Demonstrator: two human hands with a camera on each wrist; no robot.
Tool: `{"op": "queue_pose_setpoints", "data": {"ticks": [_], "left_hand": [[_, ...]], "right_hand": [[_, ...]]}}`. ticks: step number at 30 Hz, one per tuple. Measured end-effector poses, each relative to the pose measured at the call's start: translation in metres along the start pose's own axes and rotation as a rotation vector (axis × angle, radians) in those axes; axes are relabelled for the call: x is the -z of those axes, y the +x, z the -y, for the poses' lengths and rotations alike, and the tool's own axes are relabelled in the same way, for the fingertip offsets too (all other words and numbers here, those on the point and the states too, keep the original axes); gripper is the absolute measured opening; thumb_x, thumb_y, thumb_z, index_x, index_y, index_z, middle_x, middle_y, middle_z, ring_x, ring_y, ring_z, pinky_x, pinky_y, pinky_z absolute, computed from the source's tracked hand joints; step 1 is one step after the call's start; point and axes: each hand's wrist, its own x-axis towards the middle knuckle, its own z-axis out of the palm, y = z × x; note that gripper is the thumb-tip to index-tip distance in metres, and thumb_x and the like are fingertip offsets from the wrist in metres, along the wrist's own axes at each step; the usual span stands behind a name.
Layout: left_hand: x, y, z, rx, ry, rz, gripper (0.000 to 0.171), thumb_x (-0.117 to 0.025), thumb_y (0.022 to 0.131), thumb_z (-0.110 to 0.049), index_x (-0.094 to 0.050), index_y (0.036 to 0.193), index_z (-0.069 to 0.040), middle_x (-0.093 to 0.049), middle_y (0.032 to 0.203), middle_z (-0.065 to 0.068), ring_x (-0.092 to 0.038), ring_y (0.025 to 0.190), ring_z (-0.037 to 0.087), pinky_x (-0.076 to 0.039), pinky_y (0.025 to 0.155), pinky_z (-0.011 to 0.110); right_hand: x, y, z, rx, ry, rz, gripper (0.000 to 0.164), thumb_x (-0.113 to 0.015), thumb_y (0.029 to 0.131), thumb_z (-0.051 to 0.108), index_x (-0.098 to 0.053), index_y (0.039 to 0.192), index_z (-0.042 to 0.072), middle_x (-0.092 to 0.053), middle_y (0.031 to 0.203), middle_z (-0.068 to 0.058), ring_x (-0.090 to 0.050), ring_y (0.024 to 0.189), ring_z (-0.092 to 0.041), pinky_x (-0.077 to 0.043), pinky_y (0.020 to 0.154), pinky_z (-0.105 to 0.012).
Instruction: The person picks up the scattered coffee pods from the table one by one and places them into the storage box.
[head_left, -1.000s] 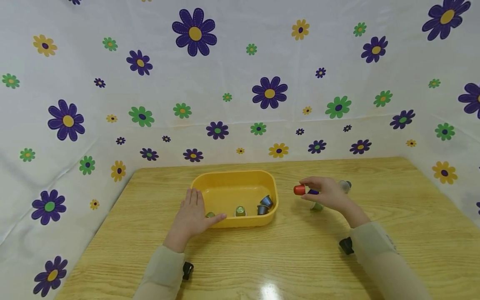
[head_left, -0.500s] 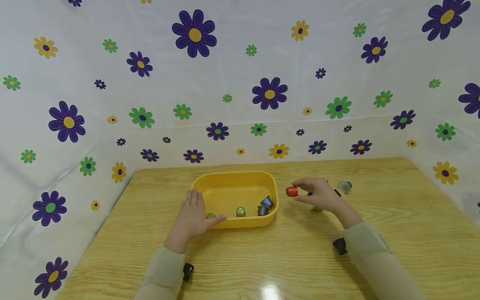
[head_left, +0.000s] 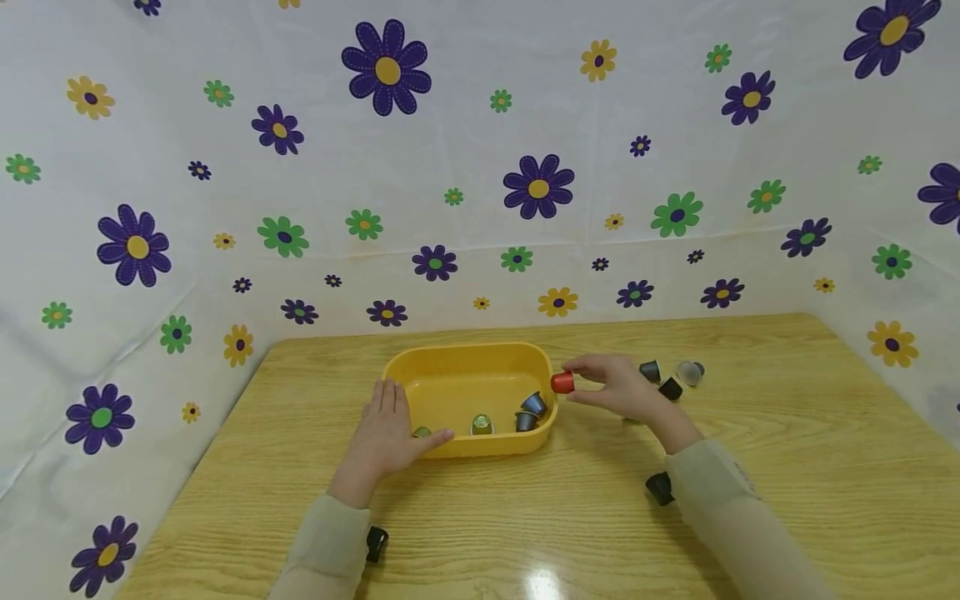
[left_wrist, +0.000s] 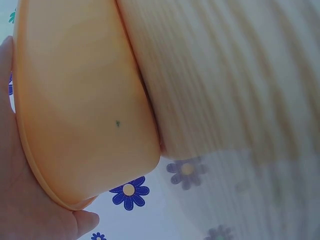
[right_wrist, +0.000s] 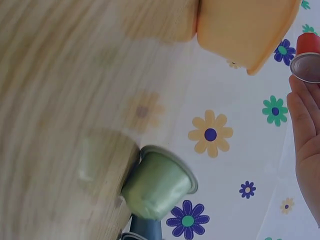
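My right hand [head_left: 618,390] pinches a red coffee capsule [head_left: 562,382] between thumb and fingertips, at the right rim of a yellow plastic bin [head_left: 457,383]. In the right wrist view the red capsule's pale lid end [right_wrist: 306,68] shows beyond the fingers. My left hand [head_left: 385,429] rests on the bin's left front corner, fingers straight along the rim and thumb over the front edge. Inside the bin lie a green capsule [head_left: 482,425], a blue capsule [head_left: 534,404], a dark capsule [head_left: 527,421], and another green capsule [head_left: 422,432] partly hidden by the front wall.
Right of the bin, a grey capsule [head_left: 649,372], a black capsule [head_left: 671,389] and a pale-lidded capsule [head_left: 689,372] lie on the wooden table [head_left: 525,517]. A light green capsule [right_wrist: 157,185] shows in the right wrist view. Flower-printed cloth [head_left: 465,125] stands behind.
My right hand has moved left with the red capsule, from over the loose capsules to the bin's right rim, uncovering the grey and black capsules. The left hand has stayed put.
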Motion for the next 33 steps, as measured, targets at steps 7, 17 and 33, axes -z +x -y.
{"op": "queue_pose_setpoints", "data": {"ticks": [7,17,33], "left_hand": [[0.001,-0.001,-0.001,0.002,-0.002,0.003,0.112,-0.035,0.073,-0.076,-0.013,0.134,0.015,-0.005,0.14,0.031,0.001,0.129,0.041,-0.011,0.102,0.052],[0.001,-0.001,-0.001,0.005,-0.002,0.004,0.112,-0.035,0.073,-0.076,-0.013,0.134,0.015,-0.005,0.14,0.031,0.002,0.129,0.041,-0.011,0.102,0.052],[-0.001,0.0,0.0,0.015,-0.002,0.009,0.114,-0.033,0.071,-0.078,-0.012,0.134,0.015,-0.004,0.141,0.031,0.003,0.129,0.041,-0.009,0.103,0.05]], "right_hand": [[-0.009,0.008,0.006,0.006,0.011,0.017,0.042,-0.067,0.079,0.017,-0.056,0.116,-0.002,-0.057,0.114,-0.015,-0.053,0.106,-0.029,-0.042,0.088,-0.038],[-0.022,0.021,0.013,0.038,-0.011,0.028,0.038,-0.068,0.078,0.011,-0.058,0.111,-0.004,-0.06,0.109,-0.014,-0.055,0.102,-0.027,-0.043,0.086,-0.037],[-0.041,0.042,0.021,0.099,-0.024,0.085,0.039,-0.068,0.078,0.01,-0.057,0.112,-0.005,-0.06,0.108,-0.014,-0.055,0.102,-0.028,-0.043,0.087,-0.038]]}}
